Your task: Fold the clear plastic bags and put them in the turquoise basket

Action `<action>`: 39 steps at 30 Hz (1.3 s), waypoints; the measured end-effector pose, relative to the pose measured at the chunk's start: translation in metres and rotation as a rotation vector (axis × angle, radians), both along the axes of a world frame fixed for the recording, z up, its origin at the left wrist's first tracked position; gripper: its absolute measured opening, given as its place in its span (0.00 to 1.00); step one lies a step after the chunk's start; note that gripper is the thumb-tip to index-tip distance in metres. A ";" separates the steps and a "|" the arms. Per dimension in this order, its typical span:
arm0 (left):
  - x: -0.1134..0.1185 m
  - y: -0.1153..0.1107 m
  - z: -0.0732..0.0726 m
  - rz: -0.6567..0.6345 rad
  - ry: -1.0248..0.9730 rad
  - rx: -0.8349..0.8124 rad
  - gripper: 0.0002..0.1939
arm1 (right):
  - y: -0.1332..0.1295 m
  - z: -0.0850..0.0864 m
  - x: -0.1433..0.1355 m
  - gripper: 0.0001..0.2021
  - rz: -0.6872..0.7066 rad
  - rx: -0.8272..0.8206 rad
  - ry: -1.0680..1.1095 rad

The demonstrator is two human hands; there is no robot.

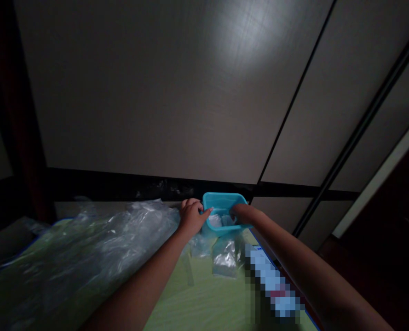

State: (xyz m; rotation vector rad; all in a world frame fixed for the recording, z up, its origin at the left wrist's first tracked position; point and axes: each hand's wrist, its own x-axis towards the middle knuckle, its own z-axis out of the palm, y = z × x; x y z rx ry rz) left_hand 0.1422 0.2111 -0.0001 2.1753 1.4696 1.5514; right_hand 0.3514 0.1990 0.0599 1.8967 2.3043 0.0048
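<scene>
A turquoise plastic basket (pixel 225 229) stands near the far edge of the table, with small clear plastic bags (pixel 215 220) inside it. My left hand (pixel 193 215) grips the basket's left side, its thumb over the rim. Reaching over the right rim, my right hand (pixel 240 213) is down inside the basket by the bags. Its fingertips are mostly hidden, so I cannot tell whether they hold anything. Just in front of the basket, a flat clear plastic bag (pixel 225 262) lies on the green tabletop (pixel 190 305).
A large heap of crumpled clear plastic (pixel 131 239) covers the table's left side. A blurred-out pale blue item (pixel 273 280) lies along the right edge, under my right forearm. Behind the table rise tall grey cabinet panels (pixel 156 92).
</scene>
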 end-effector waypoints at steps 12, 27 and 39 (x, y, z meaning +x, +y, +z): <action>0.000 0.001 -0.002 -0.019 -0.014 -0.005 0.13 | 0.000 0.022 0.003 0.11 0.070 -0.278 0.119; 0.000 0.001 -0.003 -0.011 0.000 0.000 0.14 | 0.007 0.011 -0.018 0.05 -0.020 -0.318 0.077; 0.001 0.001 -0.002 -0.005 0.004 -0.009 0.14 | 0.016 0.031 -0.006 0.07 -0.226 -0.180 0.157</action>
